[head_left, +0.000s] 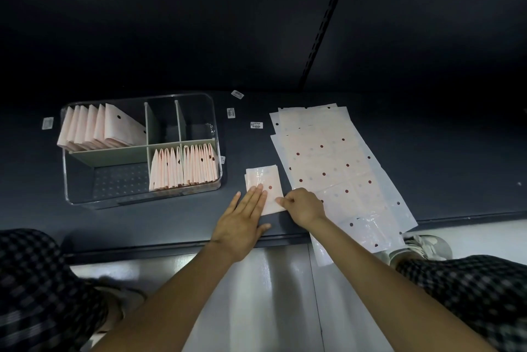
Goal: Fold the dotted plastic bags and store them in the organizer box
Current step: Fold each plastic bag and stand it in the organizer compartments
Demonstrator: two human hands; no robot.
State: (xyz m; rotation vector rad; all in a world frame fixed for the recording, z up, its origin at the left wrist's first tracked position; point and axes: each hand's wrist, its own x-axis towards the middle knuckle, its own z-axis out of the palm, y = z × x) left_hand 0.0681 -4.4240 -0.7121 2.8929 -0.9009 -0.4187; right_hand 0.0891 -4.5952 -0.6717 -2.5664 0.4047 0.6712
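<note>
Organizer box (74,180) left of folded bag (266,180), flat bags (336,163) right

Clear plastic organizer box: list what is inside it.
The clear plastic organizer box holds grey-green dividers and pink folded dotted bags upright in back-left and front-right compartments. Bags hide the floor beneath them.

The flat bags (339,163) are pale pink with dark red and grey dots; the folded bag (263,185) is the same pink with 1 red dot; the box (85,200) is clear with grey-green dividers (119,152); the table (171,220) is dark blue-grey.
</note>
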